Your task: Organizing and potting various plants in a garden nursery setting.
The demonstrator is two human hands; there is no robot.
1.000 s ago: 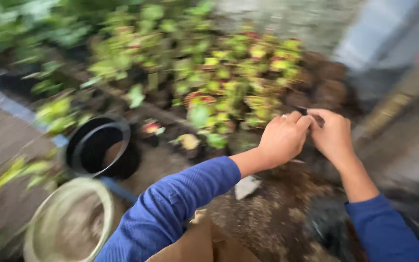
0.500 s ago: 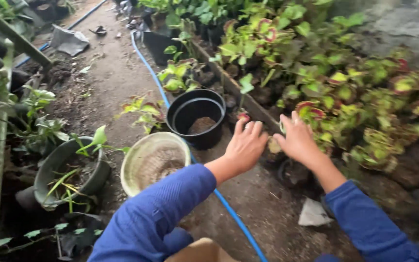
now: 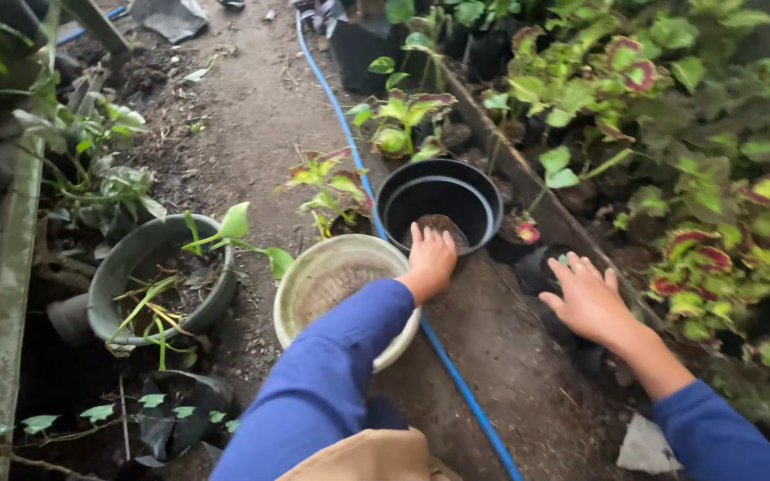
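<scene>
- Both hands have parted since earlier: left hand (image 3: 430, 258) reaches over the black pot (image 3: 439, 203), perhaps touching soil, grip loosely spread.
- Right hand (image 3: 588, 298) hovers open, fingers spread, above a small dark pot (image 3: 536, 267).

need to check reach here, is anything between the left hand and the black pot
Nothing visible does: the left hand already rests at the near rim of the black pot, fingers over its edge.

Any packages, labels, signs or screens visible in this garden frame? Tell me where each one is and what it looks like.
No labels, signs or screens show.
Black plastic bag: bottom left beside the grey-green pot, crumpled, dark, holding small leafy stems.
Grey sack: top edge on the dirt path, flattened and creased.
White scrap: bottom right on the soil, flat, pale; its kind is unclear.
</scene>
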